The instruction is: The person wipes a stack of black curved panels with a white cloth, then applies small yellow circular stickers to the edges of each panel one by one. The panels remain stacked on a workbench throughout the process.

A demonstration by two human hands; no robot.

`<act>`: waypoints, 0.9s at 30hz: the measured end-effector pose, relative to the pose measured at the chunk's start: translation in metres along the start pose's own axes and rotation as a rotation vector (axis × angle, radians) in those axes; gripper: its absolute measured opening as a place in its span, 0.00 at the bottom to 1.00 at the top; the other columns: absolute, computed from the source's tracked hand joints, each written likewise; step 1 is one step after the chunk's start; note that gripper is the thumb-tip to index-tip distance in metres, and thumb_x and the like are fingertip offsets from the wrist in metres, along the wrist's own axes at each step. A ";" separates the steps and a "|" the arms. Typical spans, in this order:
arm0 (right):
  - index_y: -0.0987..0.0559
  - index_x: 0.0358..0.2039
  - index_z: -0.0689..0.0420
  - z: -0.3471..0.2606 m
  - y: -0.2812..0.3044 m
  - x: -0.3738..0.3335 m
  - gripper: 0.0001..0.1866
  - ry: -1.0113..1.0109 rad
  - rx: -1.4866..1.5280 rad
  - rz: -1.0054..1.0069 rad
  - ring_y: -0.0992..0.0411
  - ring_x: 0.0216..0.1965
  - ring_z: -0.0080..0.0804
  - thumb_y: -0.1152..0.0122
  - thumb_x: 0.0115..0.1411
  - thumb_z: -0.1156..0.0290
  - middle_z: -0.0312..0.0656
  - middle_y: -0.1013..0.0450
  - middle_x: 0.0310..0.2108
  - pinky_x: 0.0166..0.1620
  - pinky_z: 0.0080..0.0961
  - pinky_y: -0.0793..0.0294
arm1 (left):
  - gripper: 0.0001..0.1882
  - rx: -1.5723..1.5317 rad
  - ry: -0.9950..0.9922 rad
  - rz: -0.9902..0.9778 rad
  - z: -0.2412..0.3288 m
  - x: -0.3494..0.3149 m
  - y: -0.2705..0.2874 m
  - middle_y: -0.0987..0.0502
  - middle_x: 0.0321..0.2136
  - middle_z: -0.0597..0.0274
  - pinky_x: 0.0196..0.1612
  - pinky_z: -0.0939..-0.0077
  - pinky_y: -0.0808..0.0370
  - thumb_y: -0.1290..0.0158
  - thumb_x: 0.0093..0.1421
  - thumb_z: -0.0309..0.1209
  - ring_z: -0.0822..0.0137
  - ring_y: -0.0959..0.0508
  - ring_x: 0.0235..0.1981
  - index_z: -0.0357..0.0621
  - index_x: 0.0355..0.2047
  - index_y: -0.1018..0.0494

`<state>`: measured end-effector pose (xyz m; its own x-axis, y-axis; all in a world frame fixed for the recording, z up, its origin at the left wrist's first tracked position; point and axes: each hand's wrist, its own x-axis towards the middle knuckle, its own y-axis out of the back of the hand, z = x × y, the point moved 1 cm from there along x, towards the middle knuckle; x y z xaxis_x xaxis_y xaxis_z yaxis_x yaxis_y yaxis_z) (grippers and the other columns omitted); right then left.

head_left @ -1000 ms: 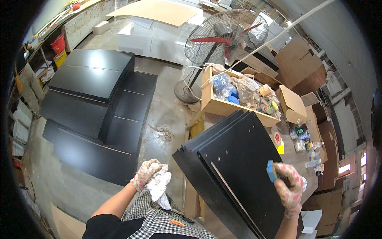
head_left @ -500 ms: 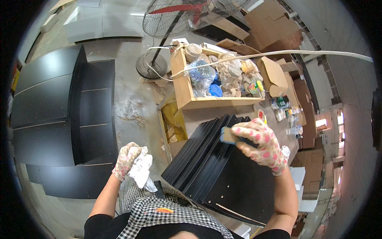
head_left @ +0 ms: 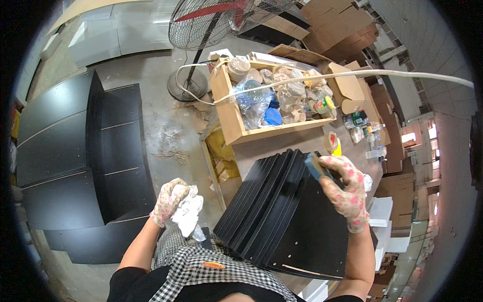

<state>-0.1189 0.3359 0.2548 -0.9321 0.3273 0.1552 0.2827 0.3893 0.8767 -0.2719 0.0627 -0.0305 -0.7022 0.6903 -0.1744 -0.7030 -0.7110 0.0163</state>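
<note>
Vs 0.5 s ago, blue-and-tan rectangular block shifted R to far corner of upright stack of thin, flat black panels; prob. now at end of edge row. Pink-spotted cream-gloved R hand: thumb + fingers clamped on block, at fingertips; panel contact unclear. Likewise-gloved L hand closed on crumpled white cloth, L of stack.

We see even, fairly bright light, with a soft sheen on the black panels at left and glare at a bright opening at right. Fisheye distortion bends edges toward black corners; the far right looks hazy.
</note>
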 end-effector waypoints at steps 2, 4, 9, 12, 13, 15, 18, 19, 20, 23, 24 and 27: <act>0.24 0.43 0.61 0.005 0.001 -0.016 0.19 -0.119 0.221 0.071 0.27 0.39 0.32 0.38 0.47 0.77 0.44 0.27 0.38 0.43 0.25 0.29 | 0.16 -0.116 -0.072 0.067 0.004 0.005 0.009 0.30 0.20 0.69 0.29 0.79 0.34 0.47 0.57 0.42 0.76 0.33 0.24 0.39 0.26 0.29; 0.25 0.44 0.64 0.008 0.004 -0.037 0.19 -0.268 0.397 0.130 0.29 0.39 0.25 0.41 0.49 0.79 0.40 0.27 0.40 0.45 0.22 0.30 | 0.18 -0.279 -0.035 0.126 0.009 0.009 0.018 0.30 0.20 0.70 0.30 0.81 0.34 0.48 0.56 0.44 0.78 0.33 0.24 0.40 0.25 0.30; 0.26 0.46 0.65 0.004 0.005 -0.085 0.20 -0.365 0.588 0.278 0.30 0.40 0.24 0.43 0.50 0.80 0.40 0.27 0.40 0.46 0.21 0.32 | 0.11 -0.209 -0.099 -0.009 0.044 0.023 0.028 0.28 0.21 0.70 0.30 0.81 0.33 0.46 0.51 0.36 0.77 0.31 0.24 0.39 0.24 0.29; 0.25 0.44 0.66 -0.003 0.007 -0.102 0.20 -0.392 0.593 0.360 0.30 0.41 0.26 0.40 0.49 0.76 0.41 0.27 0.40 0.47 0.23 0.32 | 0.09 -0.186 -0.134 -0.199 0.071 0.047 0.012 0.27 0.23 0.68 0.32 0.80 0.31 0.45 0.49 0.32 0.76 0.29 0.26 0.38 0.24 0.28; 0.25 0.43 0.66 -0.007 0.006 -0.107 0.20 -0.409 0.573 0.386 0.29 0.41 0.27 0.39 0.49 0.74 0.42 0.27 0.40 0.47 0.24 0.32 | 0.10 -0.203 -0.170 -0.309 0.080 0.058 0.004 0.26 0.23 0.67 0.32 0.80 0.31 0.44 0.49 0.33 0.76 0.29 0.26 0.38 0.24 0.27; 0.24 0.42 0.65 -0.016 0.004 -0.110 0.19 -0.379 0.503 0.445 0.29 0.42 0.31 0.38 0.49 0.72 0.44 0.27 0.40 0.48 0.26 0.32 | 0.12 -0.165 -0.197 -0.488 0.097 0.079 -0.015 0.26 0.23 0.64 0.32 0.78 0.30 0.43 0.47 0.35 0.73 0.27 0.26 0.37 0.24 0.28; 0.23 0.40 0.59 -0.030 -0.008 -0.104 0.17 -0.327 0.227 0.446 0.27 0.41 0.37 0.36 0.47 0.72 0.47 0.26 0.40 0.45 0.30 0.29 | 0.13 -0.101 -0.328 -0.818 0.120 0.116 -0.048 0.25 0.22 0.62 0.31 0.76 0.29 0.43 0.48 0.36 0.70 0.25 0.25 0.38 0.24 0.27; 0.23 0.40 0.57 -0.035 -0.012 -0.102 0.18 -0.320 0.121 0.431 0.27 0.39 0.39 0.35 0.45 0.72 0.46 0.25 0.39 0.43 0.31 0.28 | 0.12 -0.071 -0.363 -0.914 0.127 0.130 -0.056 0.24 0.22 0.61 0.30 0.76 0.29 0.43 0.48 0.36 0.70 0.25 0.25 0.38 0.23 0.27; 0.23 0.41 0.55 -0.041 -0.016 -0.099 0.20 -0.322 0.001 0.391 0.27 0.37 0.38 0.34 0.44 0.72 0.44 0.26 0.40 0.39 0.31 0.28 | 0.12 -0.026 -0.406 -1.014 0.132 0.140 -0.063 0.24 0.22 0.61 0.30 0.76 0.29 0.44 0.49 0.36 0.69 0.25 0.24 0.39 0.23 0.27; 0.24 0.42 0.51 -0.058 -0.029 -0.092 0.23 -0.320 -0.136 0.323 0.28 0.33 0.37 0.33 0.42 0.74 0.42 0.26 0.41 0.35 0.32 0.28 | 0.11 -0.037 -0.351 -1.254 0.138 0.164 -0.083 0.24 0.22 0.59 0.30 0.75 0.28 0.45 0.52 0.36 0.66 0.23 0.23 0.39 0.25 0.26; 0.24 0.42 0.50 -0.064 -0.033 -0.091 0.23 -0.361 -0.148 0.301 0.28 0.33 0.38 0.33 0.42 0.75 0.41 0.26 0.41 0.35 0.32 0.28 | 0.11 -0.040 -0.370 -1.311 0.138 0.169 -0.088 0.24 0.21 0.58 0.30 0.74 0.28 0.45 0.53 0.36 0.65 0.23 0.23 0.39 0.26 0.26; 0.24 0.41 0.48 -0.071 -0.043 -0.085 0.21 -0.380 -0.214 0.279 0.29 0.33 0.38 0.33 0.43 0.74 0.39 0.26 0.41 0.34 0.32 0.29 | 0.10 -0.022 -0.359 -1.438 0.133 0.174 -0.102 0.24 0.21 0.59 0.29 0.73 0.28 0.46 0.55 0.35 0.65 0.22 0.23 0.40 0.26 0.26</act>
<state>-0.0680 0.2302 0.2367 -0.6685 0.6986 0.2549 0.4190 0.0706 0.9052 -0.3375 0.2730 0.0683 0.5860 0.7799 0.2198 -0.8031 0.5951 0.0295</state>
